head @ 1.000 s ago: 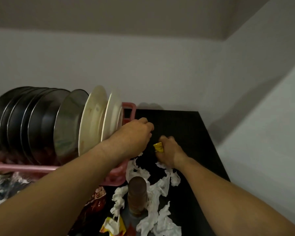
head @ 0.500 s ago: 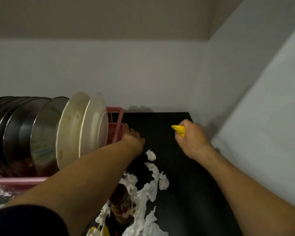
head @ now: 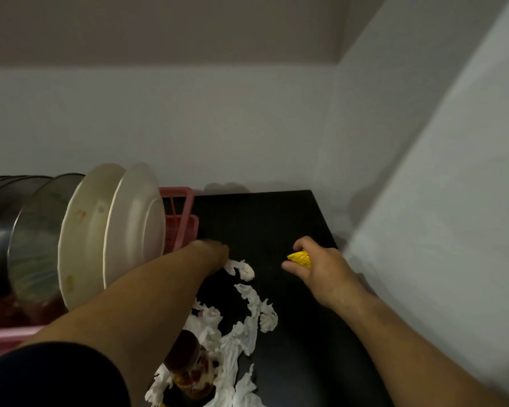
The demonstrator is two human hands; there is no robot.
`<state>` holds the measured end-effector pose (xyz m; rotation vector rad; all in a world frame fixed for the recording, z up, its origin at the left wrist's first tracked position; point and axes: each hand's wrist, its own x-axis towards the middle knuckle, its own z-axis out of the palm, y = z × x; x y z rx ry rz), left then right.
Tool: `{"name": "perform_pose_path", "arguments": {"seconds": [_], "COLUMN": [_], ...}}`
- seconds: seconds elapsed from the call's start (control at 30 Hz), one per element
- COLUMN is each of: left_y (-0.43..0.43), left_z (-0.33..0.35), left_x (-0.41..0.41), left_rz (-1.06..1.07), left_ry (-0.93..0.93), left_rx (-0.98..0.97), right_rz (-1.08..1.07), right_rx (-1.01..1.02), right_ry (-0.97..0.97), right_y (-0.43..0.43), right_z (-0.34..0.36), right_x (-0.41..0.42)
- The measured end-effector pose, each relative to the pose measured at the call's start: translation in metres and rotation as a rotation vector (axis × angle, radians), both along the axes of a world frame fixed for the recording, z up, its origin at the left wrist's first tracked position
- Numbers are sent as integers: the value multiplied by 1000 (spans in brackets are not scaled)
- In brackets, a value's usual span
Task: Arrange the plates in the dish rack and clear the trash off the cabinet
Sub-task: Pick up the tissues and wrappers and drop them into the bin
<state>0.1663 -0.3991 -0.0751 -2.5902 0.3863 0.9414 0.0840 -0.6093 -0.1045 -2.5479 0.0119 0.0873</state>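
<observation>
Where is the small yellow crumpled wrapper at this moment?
In the head view, the small yellow crumpled wrapper is in the grip of the right hand, above the black cabinet top, right of the torn white tissue.

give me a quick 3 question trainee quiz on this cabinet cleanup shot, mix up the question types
1. True or false: the right hand is closed around a yellow wrapper.
2. Multiple choice: the two cream plates are A) flat on the cabinet top, B) standing on edge in the pink dish rack, C) held in the left hand.
3. Fill in: the left hand reaches down to the torn white ____ on the black cabinet top.

Key: 1 true; 2 B; 3 tissue. How the left fingers are set is hidden by the wrist.
</observation>
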Motion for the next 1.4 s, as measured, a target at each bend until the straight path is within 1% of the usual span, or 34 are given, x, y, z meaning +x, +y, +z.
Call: {"name": "perform_pose_path", "arguments": {"seconds": [0.07,0.13,0.2,0.3,0.37,0.47,0.53,0.63,0.7,0.77,0.83,0.87,0.97,1.1,1.2,1.27,1.33,1.4], "left_y": [2,2,1,-2,-7,-11,-9,2,3,-1,-8,-9,-12,-11,-12,-12,-13,-16], "left_z": [0,2,5,9,11,14,14,13,12,17,19,19,22,13,3,-3,-13,-23], "left_x": [-2,-5,-6,-2,2,7,6,5,3,0,3,5,-1,-3,-2,-4,-3,-1], "left_rz": [-43,-79,-66,-13,27,69,38,-124,-123,70,244,262,205,74,-99,-36,24,38], "left_ry": [-3,-18,-45,-80,-86,-103,-152,-254,-337,-386,-335,-302,-230,-143,-190,-209,-186,-133], "left_rx": [35,49,0,-41,-45,-15,-54,-181,-230,-314,-341,-341,-288,-220,-204,-268,-329,-319], "right_rz": [-20,-48,-75,-87,-67,-49,-50,-65,-80,-83,-113,-140,-150,-71,-49,-29,-27,-34], "right_rx": [-42,-77,-102,-58,-36,7,39,88,112,125,130,135,90,73,61,49,21,5], "right_ry": [27,-3,-38,-73,-27,124,155,143,125,107,92,75,43,156,154,147,126,97], "right_y": [6,11,12,8,7,4,1,-2,-5,-5,-3,-2,1,1,-1,-3,-3,1], "right_z": [3,9,12,11,10,6,6,4,3,5,8,9,10,11,10,10,11,12], "right_x": [2,3,4,5,5,4,3,-1,-2,-4,-6,-6,-6,-8,-11,-12,-12,-11]}}
